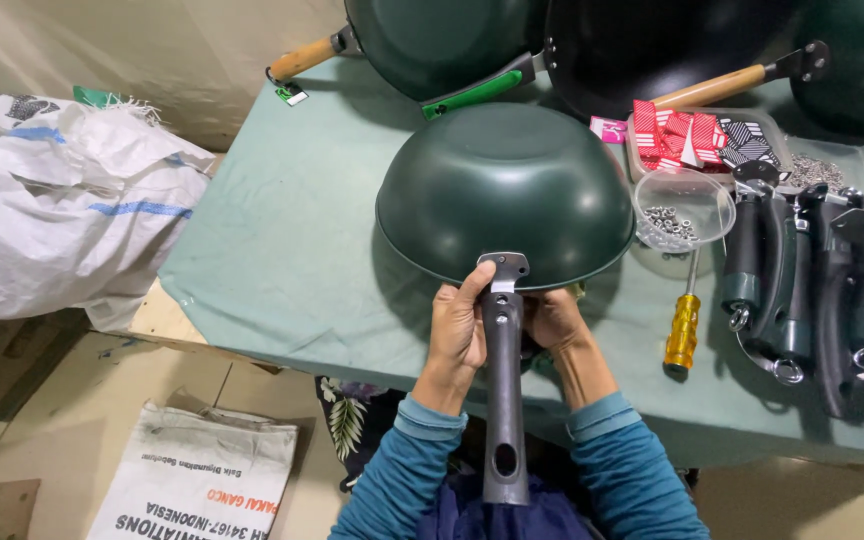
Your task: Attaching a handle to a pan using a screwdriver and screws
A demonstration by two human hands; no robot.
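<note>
Gripping the dark metal handle [504,400] where it meets the upturned green wok [505,190], your left hand [460,325] fingers wrap it; right hand [552,318] fingers hidden behind.

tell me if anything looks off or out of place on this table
Nothing stands out as damaged or spilled. The green pan lies upside down while both hands, left hand and right hand, grip its grey handle. The screwdriver lies flat, and the small nuts stay inside their clear cup.

Open cloth [282,250] left of the upturned wok [505,190]; right side blocked by bowl [684,205], screwdriver [683,325], stacked handles [822,290]
</note>
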